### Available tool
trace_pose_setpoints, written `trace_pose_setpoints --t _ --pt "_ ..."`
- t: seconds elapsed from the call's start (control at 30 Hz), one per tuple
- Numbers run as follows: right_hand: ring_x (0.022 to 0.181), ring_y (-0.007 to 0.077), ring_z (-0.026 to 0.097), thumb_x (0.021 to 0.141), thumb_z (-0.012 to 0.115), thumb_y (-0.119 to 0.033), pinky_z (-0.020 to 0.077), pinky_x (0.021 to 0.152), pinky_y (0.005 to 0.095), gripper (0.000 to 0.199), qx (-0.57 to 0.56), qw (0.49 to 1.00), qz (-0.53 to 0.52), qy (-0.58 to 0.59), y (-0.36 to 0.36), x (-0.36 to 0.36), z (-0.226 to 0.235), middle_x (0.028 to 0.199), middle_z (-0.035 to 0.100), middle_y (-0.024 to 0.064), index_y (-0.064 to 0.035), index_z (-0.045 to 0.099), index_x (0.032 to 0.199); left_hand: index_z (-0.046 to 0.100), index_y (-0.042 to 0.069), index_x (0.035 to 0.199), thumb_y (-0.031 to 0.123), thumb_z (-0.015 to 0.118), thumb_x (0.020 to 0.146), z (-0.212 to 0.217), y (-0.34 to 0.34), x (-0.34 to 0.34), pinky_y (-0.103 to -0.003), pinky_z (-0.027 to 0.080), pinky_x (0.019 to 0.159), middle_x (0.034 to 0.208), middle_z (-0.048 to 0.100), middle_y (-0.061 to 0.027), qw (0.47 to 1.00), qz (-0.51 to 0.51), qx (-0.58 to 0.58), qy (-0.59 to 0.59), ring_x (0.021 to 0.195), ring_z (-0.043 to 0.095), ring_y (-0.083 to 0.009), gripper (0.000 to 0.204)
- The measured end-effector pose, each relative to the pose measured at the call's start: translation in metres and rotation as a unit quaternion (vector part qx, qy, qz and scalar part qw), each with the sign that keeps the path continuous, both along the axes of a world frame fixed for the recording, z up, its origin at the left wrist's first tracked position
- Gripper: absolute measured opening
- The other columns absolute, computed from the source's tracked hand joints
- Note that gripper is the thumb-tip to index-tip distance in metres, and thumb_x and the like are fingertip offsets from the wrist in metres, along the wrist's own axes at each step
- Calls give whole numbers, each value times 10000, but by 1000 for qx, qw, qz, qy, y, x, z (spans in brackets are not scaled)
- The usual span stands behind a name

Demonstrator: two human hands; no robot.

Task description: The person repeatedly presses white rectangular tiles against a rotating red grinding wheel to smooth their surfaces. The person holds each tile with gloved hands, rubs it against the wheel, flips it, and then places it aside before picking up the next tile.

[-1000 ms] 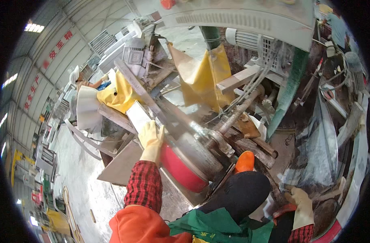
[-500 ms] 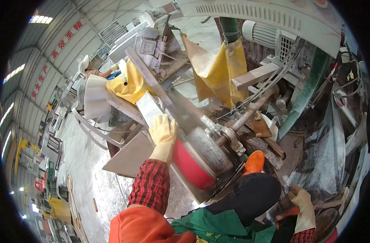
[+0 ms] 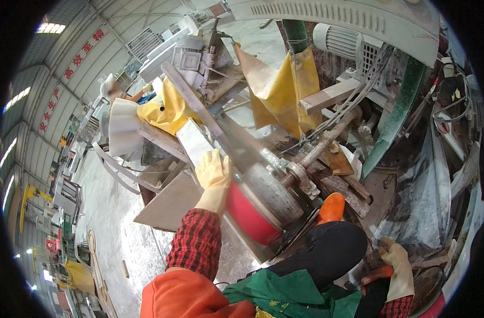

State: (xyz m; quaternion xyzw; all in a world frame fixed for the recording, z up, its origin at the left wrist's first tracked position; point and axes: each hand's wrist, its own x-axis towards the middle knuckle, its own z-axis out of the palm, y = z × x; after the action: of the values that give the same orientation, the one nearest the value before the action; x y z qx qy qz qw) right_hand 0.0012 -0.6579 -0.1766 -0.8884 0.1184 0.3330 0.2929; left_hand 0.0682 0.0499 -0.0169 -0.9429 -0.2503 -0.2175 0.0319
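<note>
A cream rubber glove covers my left hand (image 3: pixel 214 175), which lies with its fingers stretched out on the edge of a pale flat panel (image 3: pixel 194 139). Just right of it is a belt-like band on a grey metal drum (image 3: pixel 275 193) with a red side (image 3: pixel 250 214). The band looks blurred near my fingers. At the lower right, my right hand (image 3: pixel 398 267), gloved alike, hangs beside my knee with its fingers loosely extended, holding nothing that shows. Its fingertips are near wood scraps and grey sheeting. An orange-red boot (image 3: pixel 377 274) is next to that wrist; another orange boot (image 3: pixel 331 209) is by the drum.
A shaft (image 3: pixel 332 139) runs from the drum toward a motor (image 3: pixel 340 41). Yellow cloths (image 3: pixel 308 90) hang behind it. Wood offcuts (image 3: pixel 340 161) lie under the shaft. A brown board (image 3: pixel 168 204) leans left of my hand. Another person (image 3: pixel 112 87) is at the far left.
The view has shifted slightly. My left hand stays on the panel and my right hand stays by my knee, with little movement in either.
</note>
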Motion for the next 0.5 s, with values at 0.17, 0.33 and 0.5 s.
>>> trace_pose_setpoints --t 0.17,0.33,0.5 --pt "1219 328 672 985 691 -371 550 1006 413 576 2 999 -31 13 -4 1 5 1421 676 133 -249 565 1534 603 129 1347 446 601 991 6 -14 1 -517 412 1030 1299 584 -97 1000 -12 -13 4 1281 535 -289 477" --pt "1204 343 685 984 663 -365 549 1012 416 581 -101 989 105 -11 32 6 47 1383 696 140 -271 548 1545 598 124 1345 447 605 986 8 -10 -7 -517 410 1029 1305 582 -98 1000 -2 -3 14 1282 532 -290 483" --pt "1239 367 666 972 641 -395 543 1031 430 589 -143 982 123 14 56 10 93 1353 706 146 -301 541 1544 592 125 1354 450 616 977 7 -15 -10 -534 408 1047 1314 579 -104 1000 -5 -11 10 1295 528 -294 498"
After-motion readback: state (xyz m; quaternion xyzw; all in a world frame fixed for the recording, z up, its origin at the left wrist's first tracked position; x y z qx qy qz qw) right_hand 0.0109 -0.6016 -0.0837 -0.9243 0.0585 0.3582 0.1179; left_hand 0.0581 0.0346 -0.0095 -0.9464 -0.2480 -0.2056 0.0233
